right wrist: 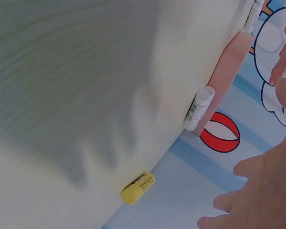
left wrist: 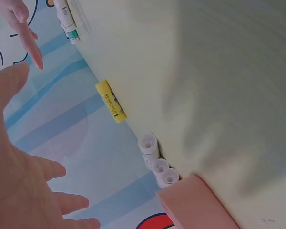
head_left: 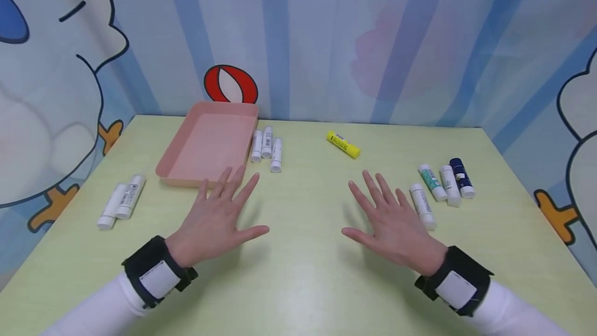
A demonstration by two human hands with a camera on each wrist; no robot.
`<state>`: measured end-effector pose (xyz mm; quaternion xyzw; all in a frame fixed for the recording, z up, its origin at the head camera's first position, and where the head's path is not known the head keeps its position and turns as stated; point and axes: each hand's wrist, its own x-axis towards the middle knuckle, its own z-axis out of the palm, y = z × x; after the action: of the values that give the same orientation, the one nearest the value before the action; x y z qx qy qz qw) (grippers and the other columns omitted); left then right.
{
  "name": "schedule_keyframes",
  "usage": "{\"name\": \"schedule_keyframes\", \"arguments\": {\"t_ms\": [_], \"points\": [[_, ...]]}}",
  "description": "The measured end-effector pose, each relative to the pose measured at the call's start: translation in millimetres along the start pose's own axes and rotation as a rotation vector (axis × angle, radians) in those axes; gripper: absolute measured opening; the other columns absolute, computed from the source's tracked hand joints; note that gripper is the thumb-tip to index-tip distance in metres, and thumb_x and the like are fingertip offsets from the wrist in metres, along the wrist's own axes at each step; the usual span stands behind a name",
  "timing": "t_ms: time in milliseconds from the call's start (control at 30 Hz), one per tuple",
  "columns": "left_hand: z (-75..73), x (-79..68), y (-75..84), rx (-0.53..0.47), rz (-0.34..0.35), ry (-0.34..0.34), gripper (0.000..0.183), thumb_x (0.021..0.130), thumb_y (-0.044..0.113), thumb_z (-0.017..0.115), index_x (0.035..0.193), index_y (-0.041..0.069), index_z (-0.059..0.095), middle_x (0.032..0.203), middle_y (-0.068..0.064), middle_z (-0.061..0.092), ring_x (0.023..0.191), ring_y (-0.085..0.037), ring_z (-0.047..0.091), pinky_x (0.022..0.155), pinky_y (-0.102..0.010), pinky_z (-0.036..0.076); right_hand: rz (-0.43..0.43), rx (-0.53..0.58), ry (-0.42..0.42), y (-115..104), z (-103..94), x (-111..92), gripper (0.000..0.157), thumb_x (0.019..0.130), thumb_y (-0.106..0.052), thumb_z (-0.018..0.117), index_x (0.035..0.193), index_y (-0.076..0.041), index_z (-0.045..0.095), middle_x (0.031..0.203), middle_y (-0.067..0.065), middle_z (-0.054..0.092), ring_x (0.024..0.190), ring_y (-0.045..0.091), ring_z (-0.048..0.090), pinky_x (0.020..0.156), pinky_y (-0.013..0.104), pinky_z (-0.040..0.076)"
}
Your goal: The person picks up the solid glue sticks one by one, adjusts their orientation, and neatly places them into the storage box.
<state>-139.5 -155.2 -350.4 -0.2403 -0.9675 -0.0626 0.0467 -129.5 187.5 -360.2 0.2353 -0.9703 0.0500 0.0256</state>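
Observation:
Both hands hover over the table with palms down and fingers spread, holding nothing. My left hand (head_left: 215, 222) is just in front of a shallow pink tray (head_left: 173, 162), its fingertips overlapping the near rim in the head view. Beyond that hand, three white glue sticks (head_left: 276, 155) lie beside the tray's right wall. My right hand (head_left: 396, 227) is left of a white glue stick (head_left: 422, 205). Farther back lies a yellow glue stick (head_left: 343, 144), also seen in the left wrist view as a yellow tube (left wrist: 111, 101).
Two white glue sticks (head_left: 130, 197) lie at the table's left. On the right are a teal-labelled glue stick (head_left: 432, 182), a white one (head_left: 450, 185) and a navy one (head_left: 462, 177). A patterned curtain (head_left: 317, 40) stands behind the pale table (head_left: 303, 274).

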Motion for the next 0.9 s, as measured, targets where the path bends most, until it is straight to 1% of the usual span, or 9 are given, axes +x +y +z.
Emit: {"name": "schedule_keyframes", "arguments": {"t_ms": [167,367,567,767,900], "points": [[5.4,0.4,-9.0,-0.008,-0.006,0.001,0.097,0.083,0.071,0.056,0.155,0.013,0.025,0.160,-0.017,0.014,0.145,-0.039,0.010,0.107,-0.070,0.012,-0.030,0.017,0.011,-2.5,5.2,11.7,0.086,0.091,-0.066,0.047,0.155,-0.013,0.023,0.160,0.018,0.008,0.145,0.038,0.008,0.108,0.065,0.021],[10.7,-0.1,-22.0,-0.027,-0.014,0.003,0.098,0.083,0.072,0.054,0.155,0.013,0.025,0.159,-0.017,0.014,0.145,-0.038,0.008,0.107,-0.071,0.009,-0.066,0.005,0.010,-10.1,13.8,29.3,0.086,0.090,-0.067,0.047,0.155,-0.014,0.024,0.160,0.017,0.010,0.145,0.038,0.009,0.107,0.064,0.022],[12.2,0.0,-34.2,-0.043,-0.022,-0.014,0.094,0.085,0.067,0.057,0.154,0.010,0.028,0.159,-0.019,0.014,0.144,-0.041,0.011,0.106,-0.071,0.009,-0.110,-0.036,-0.036,-23.4,23.1,49.6,0.086,0.091,-0.067,0.046,0.156,-0.015,0.023,0.160,0.017,0.011,0.145,0.039,0.010,0.108,0.064,0.022],[13.9,-7.2,-57.7,-0.041,-0.047,-0.033,0.092,0.085,0.065,0.058,0.153,0.010,0.030,0.158,-0.021,0.016,0.143,-0.042,0.012,0.106,-0.071,0.010,-0.167,-0.083,-0.084,-37.0,32.0,68.7,0.086,0.092,-0.069,0.040,0.157,-0.018,0.018,0.161,0.014,0.010,0.146,0.035,0.008,0.110,0.061,0.021],[13.6,-12.3,-77.7,-0.017,-0.082,-0.052,0.094,0.086,0.066,0.057,0.152,0.006,0.028,0.157,-0.024,0.016,0.143,-0.044,0.011,0.106,-0.072,0.010,-0.192,-0.120,-0.099,-46.1,31.0,80.8,0.085,0.092,-0.070,0.038,0.157,-0.019,0.017,0.161,0.012,0.009,0.146,0.034,0.008,0.111,0.058,0.021]]}}
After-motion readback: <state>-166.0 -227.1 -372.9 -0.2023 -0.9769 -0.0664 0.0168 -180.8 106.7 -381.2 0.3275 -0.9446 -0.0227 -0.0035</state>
